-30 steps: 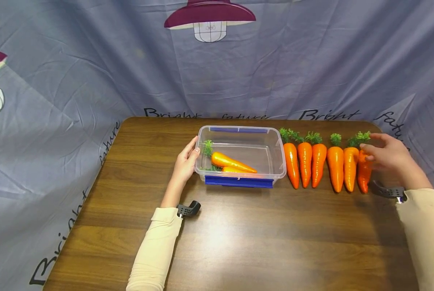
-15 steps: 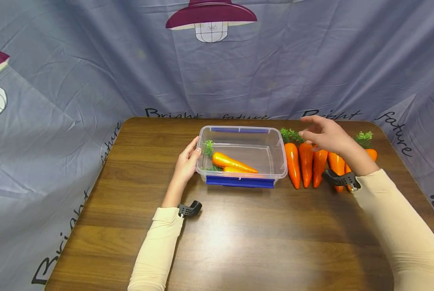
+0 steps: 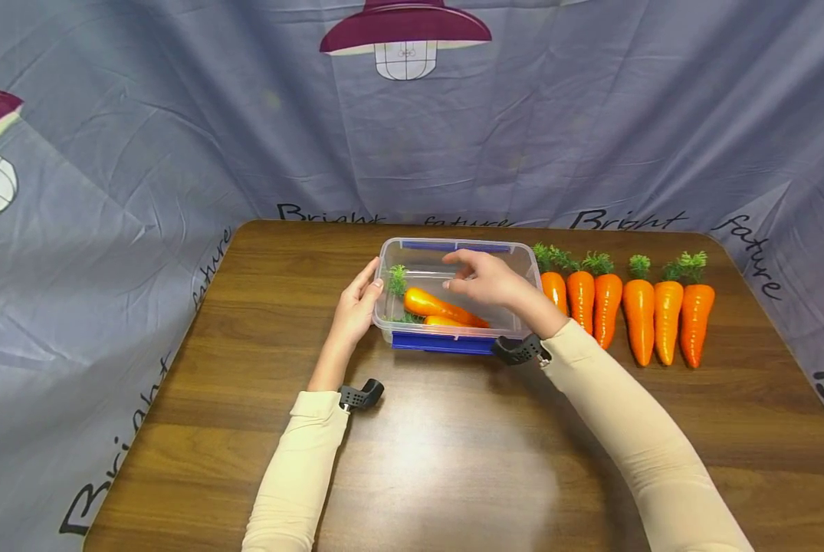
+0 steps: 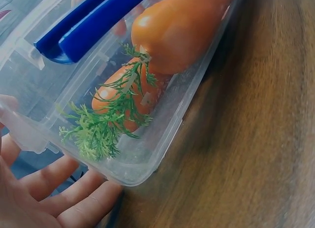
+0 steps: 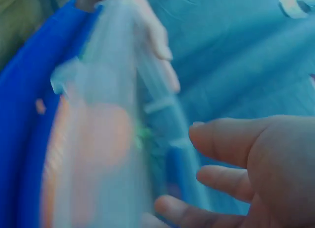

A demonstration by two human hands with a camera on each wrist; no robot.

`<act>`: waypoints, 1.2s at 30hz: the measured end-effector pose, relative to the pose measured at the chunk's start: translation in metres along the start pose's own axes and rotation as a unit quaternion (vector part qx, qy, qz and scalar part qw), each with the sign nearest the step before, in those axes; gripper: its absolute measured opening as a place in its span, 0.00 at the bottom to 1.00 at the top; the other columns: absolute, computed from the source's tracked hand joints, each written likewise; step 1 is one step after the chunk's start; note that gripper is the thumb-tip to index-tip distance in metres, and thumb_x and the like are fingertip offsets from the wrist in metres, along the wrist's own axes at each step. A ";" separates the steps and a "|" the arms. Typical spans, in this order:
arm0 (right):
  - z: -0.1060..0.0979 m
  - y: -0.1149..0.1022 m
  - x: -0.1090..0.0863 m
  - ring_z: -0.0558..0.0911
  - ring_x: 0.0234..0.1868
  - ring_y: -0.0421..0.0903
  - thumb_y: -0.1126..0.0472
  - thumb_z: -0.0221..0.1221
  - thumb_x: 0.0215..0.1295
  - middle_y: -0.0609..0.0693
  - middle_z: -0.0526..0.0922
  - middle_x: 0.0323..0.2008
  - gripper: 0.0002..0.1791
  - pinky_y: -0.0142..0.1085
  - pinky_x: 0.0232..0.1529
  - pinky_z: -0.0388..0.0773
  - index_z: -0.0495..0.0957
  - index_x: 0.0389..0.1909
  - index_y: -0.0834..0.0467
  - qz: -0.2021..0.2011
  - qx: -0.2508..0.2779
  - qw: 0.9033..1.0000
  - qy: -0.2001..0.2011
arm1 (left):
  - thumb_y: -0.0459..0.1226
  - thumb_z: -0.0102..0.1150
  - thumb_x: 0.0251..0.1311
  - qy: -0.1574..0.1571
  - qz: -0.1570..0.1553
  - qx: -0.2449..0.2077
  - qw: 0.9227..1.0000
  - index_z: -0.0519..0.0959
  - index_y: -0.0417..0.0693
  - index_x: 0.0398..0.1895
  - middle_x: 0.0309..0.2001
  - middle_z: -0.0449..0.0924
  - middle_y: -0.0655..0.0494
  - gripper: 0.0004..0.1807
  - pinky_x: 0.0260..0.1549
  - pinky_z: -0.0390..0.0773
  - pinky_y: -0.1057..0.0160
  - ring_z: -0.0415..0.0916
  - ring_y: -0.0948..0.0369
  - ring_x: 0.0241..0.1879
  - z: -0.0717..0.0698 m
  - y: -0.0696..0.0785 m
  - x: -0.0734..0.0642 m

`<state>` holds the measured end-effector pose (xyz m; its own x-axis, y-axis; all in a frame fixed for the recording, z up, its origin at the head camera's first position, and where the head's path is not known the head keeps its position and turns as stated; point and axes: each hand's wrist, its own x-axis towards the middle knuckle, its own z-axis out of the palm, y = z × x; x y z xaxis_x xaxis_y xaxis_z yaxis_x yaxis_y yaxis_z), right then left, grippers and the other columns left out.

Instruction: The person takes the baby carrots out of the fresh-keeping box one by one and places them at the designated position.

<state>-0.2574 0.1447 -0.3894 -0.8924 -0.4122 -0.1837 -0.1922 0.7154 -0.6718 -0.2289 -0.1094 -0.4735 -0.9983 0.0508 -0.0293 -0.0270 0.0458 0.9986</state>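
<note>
A clear plastic container [image 3: 446, 341] with blue clips stands without a lid on the table. Two orange toy carrots [image 3: 446, 307] with green tops lie inside it. My left hand [image 3: 352, 310] rests against the container's left side, thumb at the rim; in the left wrist view its fingers [image 4: 88, 198] are straight and spread along the outside. My right hand [image 3: 487, 280] hovers over the container, fingers parted and holding nothing. In the right wrist view the right hand [image 5: 266, 164] is clear, while the container [image 5: 108, 65] is blurred. My right forearm partly covers the container's near right corner.
Several more carrots [image 3: 639, 322] lie side by side to the container's right, leafy tops away from me; my right arm hides part of the nearest ones. The brown wooden table [image 3: 425, 445] meets a grey-blue printed curtain [image 3: 522, 138] at its back edge.
My right hand has swept left from the rightmost carrot, past the row, to above the container, carrying nothing. The left hand, the container and the carrots stay in place.
</note>
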 end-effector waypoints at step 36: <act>0.058 -0.010 0.034 0.81 0.55 0.55 0.54 0.67 0.66 0.60 0.85 0.55 0.31 0.49 0.63 0.77 0.74 0.68 0.57 0.023 -0.099 0.994 -0.037 | 0.40 0.47 0.77 0.002 -0.003 0.005 1.000 0.64 0.58 0.78 0.72 0.71 0.42 0.27 0.55 0.83 0.42 0.78 0.40 0.61 -0.001 0.000 0.001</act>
<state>-0.2619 0.0911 -0.4303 -0.8710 -0.4114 -0.2685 -0.2348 0.8287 -0.5081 -0.2299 -0.1103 -0.4740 -0.9982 0.0472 -0.0357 -0.0330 0.0563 0.9979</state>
